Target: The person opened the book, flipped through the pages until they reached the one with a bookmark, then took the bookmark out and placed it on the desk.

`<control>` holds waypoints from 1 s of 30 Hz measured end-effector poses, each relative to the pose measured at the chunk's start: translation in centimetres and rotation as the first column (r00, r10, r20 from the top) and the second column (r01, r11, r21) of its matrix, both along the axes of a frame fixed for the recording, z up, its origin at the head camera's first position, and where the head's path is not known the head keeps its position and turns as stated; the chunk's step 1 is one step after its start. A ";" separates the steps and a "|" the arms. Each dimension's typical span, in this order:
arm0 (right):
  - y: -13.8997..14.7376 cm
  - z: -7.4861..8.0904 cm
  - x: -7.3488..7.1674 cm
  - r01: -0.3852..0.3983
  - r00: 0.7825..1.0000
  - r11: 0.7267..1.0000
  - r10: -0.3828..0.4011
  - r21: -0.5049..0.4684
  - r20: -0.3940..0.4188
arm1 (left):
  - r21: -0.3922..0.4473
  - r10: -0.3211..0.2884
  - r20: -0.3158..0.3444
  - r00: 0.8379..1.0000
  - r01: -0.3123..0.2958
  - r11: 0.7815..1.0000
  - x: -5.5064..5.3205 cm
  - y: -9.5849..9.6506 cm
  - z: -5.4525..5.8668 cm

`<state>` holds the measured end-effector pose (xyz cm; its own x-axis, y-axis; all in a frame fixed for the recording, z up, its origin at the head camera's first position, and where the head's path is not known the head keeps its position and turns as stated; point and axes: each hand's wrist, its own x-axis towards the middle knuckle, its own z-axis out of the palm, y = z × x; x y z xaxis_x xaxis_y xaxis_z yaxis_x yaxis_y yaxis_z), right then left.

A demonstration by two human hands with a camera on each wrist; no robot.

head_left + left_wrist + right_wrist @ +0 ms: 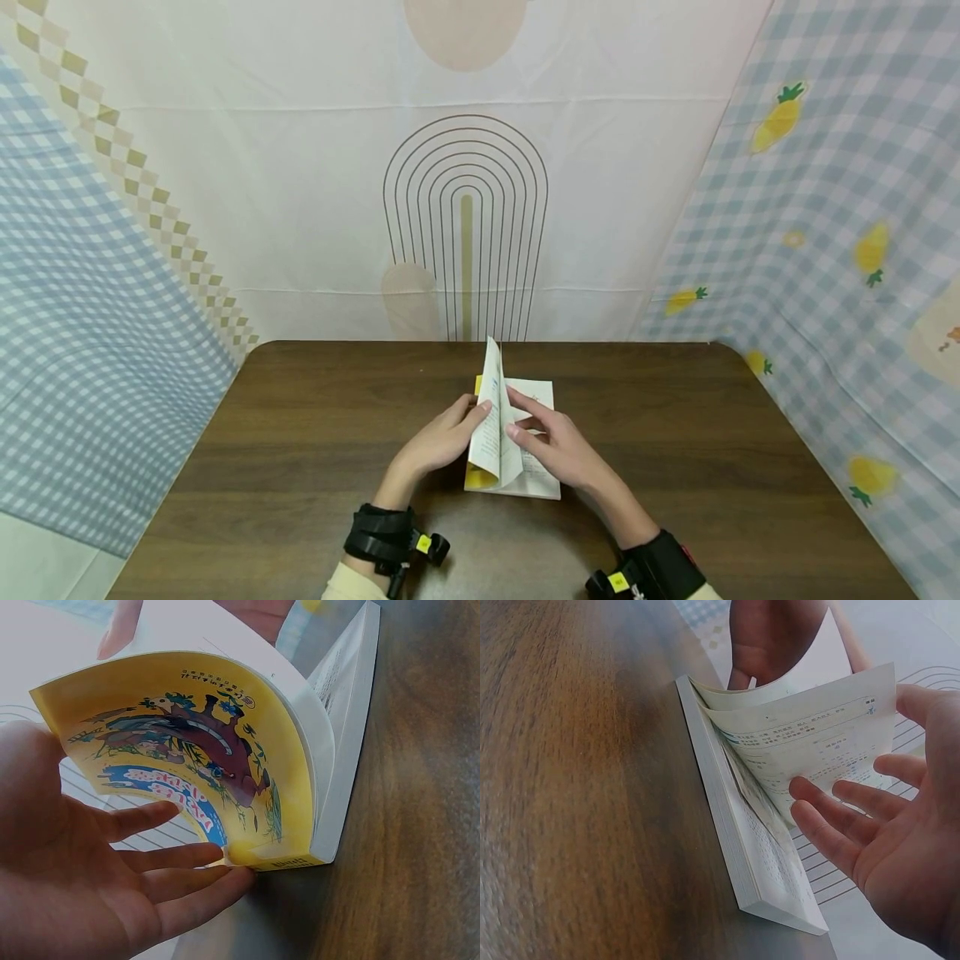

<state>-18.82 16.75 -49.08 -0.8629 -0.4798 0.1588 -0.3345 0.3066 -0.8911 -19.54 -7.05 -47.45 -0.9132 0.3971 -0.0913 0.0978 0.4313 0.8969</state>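
An open paperback book [536,483] lies on the table, its yellow illustrated front cover [202,682] bent up with a batch of pages. My left hand [444,435] holds this raised part at its outer edge, thumb over the pages and fingers spread behind the cover. From the other side my right hand [555,446] holds a lifted page [817,727]. Its thumb reaches behind the page edge, while the other fingers lie loosely in front of the printed side. Beneath them the rest of the book [735,847] stays flat.
The brown wooden table [315,433] carries the book near its middle. A white patterned cloth [300,208] hangs behind the far edge, with checked cloths [90,292] at both sides. Each wrist wears a black strap [380,535] with a small camera.
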 end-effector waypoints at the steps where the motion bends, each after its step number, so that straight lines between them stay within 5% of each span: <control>1: 0.0 0.0 0.0 0.001 1.000 1.000 -0.001 0.000 -0.001 | 0.002 -0.002 0.000 1.000 0.002 1.000 0.0 0.0 0.0; 30: -0.2 0.0 0.2 -0.011 0.999 1.000 0.012 0.026 -0.048 | -0.016 -0.006 -0.024 1.000 0.005 1.000 0.0 0.1 -0.1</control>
